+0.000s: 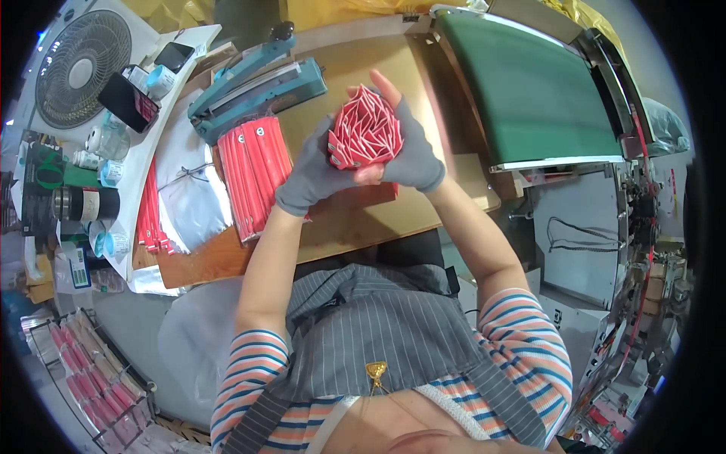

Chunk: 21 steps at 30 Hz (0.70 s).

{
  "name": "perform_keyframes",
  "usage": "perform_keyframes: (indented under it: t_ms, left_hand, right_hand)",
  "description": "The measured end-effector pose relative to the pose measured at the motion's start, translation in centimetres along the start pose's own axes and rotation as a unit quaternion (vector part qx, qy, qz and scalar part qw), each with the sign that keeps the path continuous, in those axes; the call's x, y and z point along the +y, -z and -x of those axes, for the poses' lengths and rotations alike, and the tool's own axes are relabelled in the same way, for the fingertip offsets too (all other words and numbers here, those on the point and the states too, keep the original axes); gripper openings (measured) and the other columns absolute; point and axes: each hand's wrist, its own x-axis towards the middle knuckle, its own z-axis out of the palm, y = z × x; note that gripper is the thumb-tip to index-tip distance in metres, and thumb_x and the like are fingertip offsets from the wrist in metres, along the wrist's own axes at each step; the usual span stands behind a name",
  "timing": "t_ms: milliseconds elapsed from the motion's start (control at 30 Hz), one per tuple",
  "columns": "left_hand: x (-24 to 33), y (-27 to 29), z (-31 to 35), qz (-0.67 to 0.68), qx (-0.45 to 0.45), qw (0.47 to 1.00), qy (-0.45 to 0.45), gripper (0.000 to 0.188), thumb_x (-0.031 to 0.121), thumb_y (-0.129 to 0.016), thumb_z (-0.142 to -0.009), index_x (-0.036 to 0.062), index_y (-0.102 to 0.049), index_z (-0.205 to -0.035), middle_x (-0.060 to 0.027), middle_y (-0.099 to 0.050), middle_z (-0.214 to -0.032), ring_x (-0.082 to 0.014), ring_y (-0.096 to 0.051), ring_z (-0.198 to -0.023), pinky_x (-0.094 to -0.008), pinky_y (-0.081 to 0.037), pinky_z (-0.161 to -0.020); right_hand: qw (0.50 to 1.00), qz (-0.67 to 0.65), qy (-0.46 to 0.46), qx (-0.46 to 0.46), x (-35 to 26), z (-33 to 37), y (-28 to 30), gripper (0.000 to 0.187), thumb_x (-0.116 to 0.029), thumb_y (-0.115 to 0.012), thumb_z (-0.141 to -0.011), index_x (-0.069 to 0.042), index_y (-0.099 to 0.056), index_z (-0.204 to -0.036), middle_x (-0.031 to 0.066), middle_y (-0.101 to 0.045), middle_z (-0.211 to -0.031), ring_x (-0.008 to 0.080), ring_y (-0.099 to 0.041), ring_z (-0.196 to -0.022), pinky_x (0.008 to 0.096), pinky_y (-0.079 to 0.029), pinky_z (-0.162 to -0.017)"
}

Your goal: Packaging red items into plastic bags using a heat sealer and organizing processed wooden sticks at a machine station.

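Observation:
Between my two hands is a thick bundle of slim red packets (pixel 367 127), seen end-on, their pale edges making a jagged cluster. My left hand (pixel 316 168), in a grey fingerless glove, wraps the bundle's left side. On its right side, my right hand (pixel 414 144) is curled round it in a matching glove, with bare fingertips showing at the top. Both hands are over the brown work table (pixel 367 66). Left of my left hand lies a flat stack of long red packets (pixel 253 170). What is under the held bundle is mostly hidden.
A teal hand-lever bag sealer (pixel 261 94) stands behind the stack. Silvery plastic bags (pixel 187 193) tied with string lie further left. A green conveyor belt (pixel 529 87) runs at the right. At the left are a fan (pixel 82 72), a phone (pixel 130 104) and a dark thermos (pixel 83 203).

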Motion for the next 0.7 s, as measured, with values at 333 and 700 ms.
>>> perform_keyframes:
  t_ms: [333, 700]
  left_hand:
    - [-0.5, 0.0, 1.4, -0.086, 0.029, 0.993, -0.071, 0.063, 0.021, -0.082, -0.063, 0.0041, -0.05, -0.114, -0.0103, -0.059, -0.109, -0.0193, -0.059, -0.099, -0.0313, -0.047, -0.084]
    - [0.6, 0.2, 2.0, -0.073, 0.101, 0.992, -0.032, 0.056, 0.021, -0.082, -0.063, 0.0034, -0.055, -0.109, -0.0088, -0.064, -0.101, -0.0175, -0.061, -0.092, -0.0305, -0.048, -0.081]
  right_hand:
    - [0.999, 0.014, 0.032, 0.007, 0.5, 0.9, -1.5, 0.118, -0.01, -0.088, -0.053, -0.005, -0.012, -0.144, 0.0136, -0.045, -0.13, 0.0237, -0.051, -0.116, 0.0364, -0.043, -0.097]
    - [0.999, 0.016, -0.002, 0.042, -1.1, -1.3, -3.9, 0.097, -0.02, -0.082, -0.064, -0.001, -0.024, -0.14, 0.0118, -0.054, -0.117, 0.0188, -0.053, -0.108, 0.0314, -0.044, -0.092]
